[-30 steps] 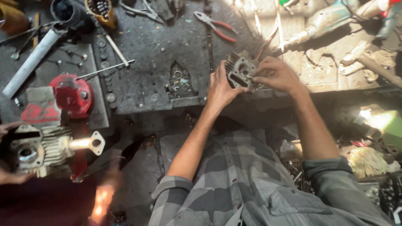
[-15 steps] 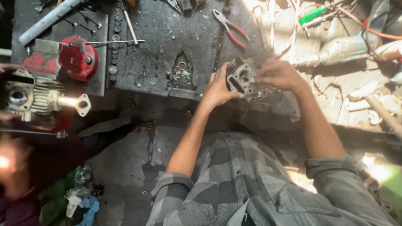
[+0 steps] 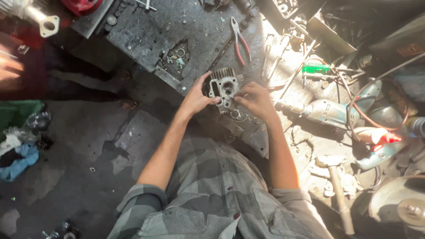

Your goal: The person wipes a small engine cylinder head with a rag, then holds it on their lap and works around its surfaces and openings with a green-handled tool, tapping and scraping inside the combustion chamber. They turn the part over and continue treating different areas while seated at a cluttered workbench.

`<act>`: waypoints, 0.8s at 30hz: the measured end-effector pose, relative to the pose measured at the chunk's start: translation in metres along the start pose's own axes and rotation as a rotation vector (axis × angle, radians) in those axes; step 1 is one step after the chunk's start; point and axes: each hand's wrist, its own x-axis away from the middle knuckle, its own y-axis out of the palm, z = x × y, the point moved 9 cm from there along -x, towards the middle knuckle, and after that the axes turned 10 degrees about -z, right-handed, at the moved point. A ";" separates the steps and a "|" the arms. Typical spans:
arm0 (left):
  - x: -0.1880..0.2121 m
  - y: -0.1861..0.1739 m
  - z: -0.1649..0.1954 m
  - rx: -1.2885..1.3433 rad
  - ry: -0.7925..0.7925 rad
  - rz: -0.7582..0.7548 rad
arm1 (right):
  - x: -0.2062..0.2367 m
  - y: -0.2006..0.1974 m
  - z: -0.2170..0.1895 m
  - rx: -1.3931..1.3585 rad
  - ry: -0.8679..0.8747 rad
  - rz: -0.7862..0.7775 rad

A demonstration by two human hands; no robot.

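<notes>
- I am watching the left hand (image 3: 195, 99) gripping the left side of a finned metal engine part (image 3: 224, 86), fingers curled around its edge, just above the middle of the frame.
- The right hand (image 3: 254, 99) is closing on the part's lower right corner, fingertips pressing against it.
- The part is sitting over the near edge of the dark metal workbench (image 3: 146, 31).
- Red-handled pliers (image 3: 240, 40) are lying just above the part.
- A pale blue electric drill (image 3: 325, 113) is resting to the right, near the right hand.
- Another person's hand (image 3: 9, 70) is showing at the left edge.
</notes>
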 end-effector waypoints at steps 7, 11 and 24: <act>0.050 0.011 0.003 -0.209 0.042 0.511 | 0.003 0.001 0.022 -0.122 0.179 -0.030; 0.034 0.000 0.011 -0.251 0.073 0.448 | 0.005 0.005 0.009 0.002 0.087 -0.060; -0.061 -0.023 0.065 -0.403 0.287 0.008 | -0.023 0.003 0.001 0.025 0.042 -0.028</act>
